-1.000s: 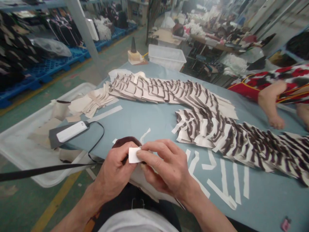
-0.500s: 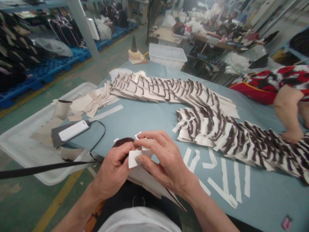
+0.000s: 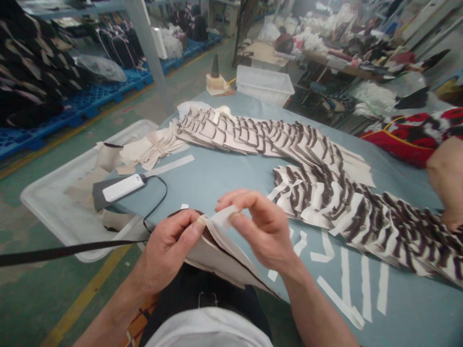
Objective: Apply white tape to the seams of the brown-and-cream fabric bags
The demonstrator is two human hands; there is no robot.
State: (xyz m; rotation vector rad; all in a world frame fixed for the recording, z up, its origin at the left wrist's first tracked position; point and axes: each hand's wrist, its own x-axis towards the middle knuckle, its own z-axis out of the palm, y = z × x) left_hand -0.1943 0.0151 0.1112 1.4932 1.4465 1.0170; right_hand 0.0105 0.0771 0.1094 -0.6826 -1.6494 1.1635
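Close to my body, my left hand (image 3: 170, 248) pinches the upper end of a cream fabric piece (image 3: 220, 265) with a dark brown edge. The rest of that piece hangs over my lap along the table's edge. My right hand (image 3: 267, 229) grips a short white strip (image 3: 221, 218) between thumb and fingers, slightly blurred. The strip's near end meets the fabric at my left fingertips; whether it is stuck there I cannot tell. Loose white strips (image 3: 346, 277) lie on the table to the right of my right hand.
Overlapping cream pieces with dark edges (image 3: 253, 132) curve across the blue table (image 3: 231, 178). A white power bank (image 3: 123, 188) with a black cable lies left, beside a white bin (image 3: 43, 193) of scraps. A co-worker's arm (image 3: 448, 178) reaches in at right. Another white bin (image 3: 264, 84) stands behind.
My right hand has moved up and right, drawing the white strip away from my left fingers. The view has shifted a little leftward. The co-worker's arm has moved toward the pieces at right.
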